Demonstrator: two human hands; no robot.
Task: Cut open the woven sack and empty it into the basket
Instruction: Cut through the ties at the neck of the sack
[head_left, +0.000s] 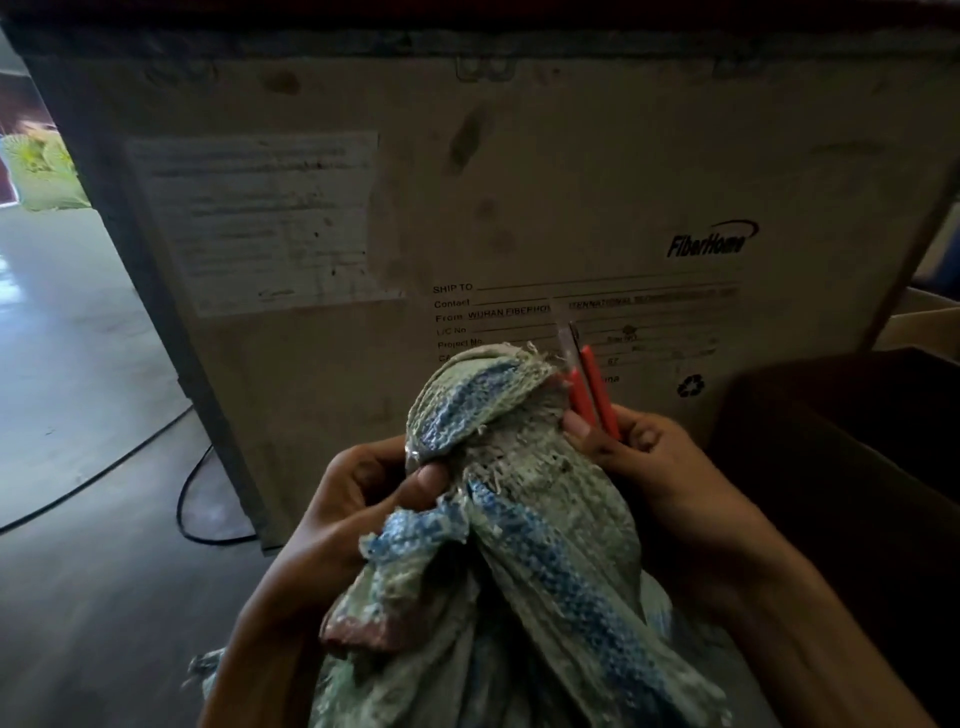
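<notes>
A pale green woven sack (540, 519) with blue stripes stands upright in front of me, its frayed neck bunched at the top. My left hand (358, 499) pinches a fold of the sack's neck on the left side. My right hand (660, 467) holds red-handled scissors (592, 395) against the right side of the neck, their metal blades pointing up beside the frayed top edge. A dark brown container (857, 467), possibly the basket, stands to the right; its inside is too dark to read.
A large wooden crate (519, 182) with a paper label and printed shipping text stands right behind the sack. A black cable (182, 499) loops on the grey floor at the left. Cardboard edges (924, 317) show at the far right.
</notes>
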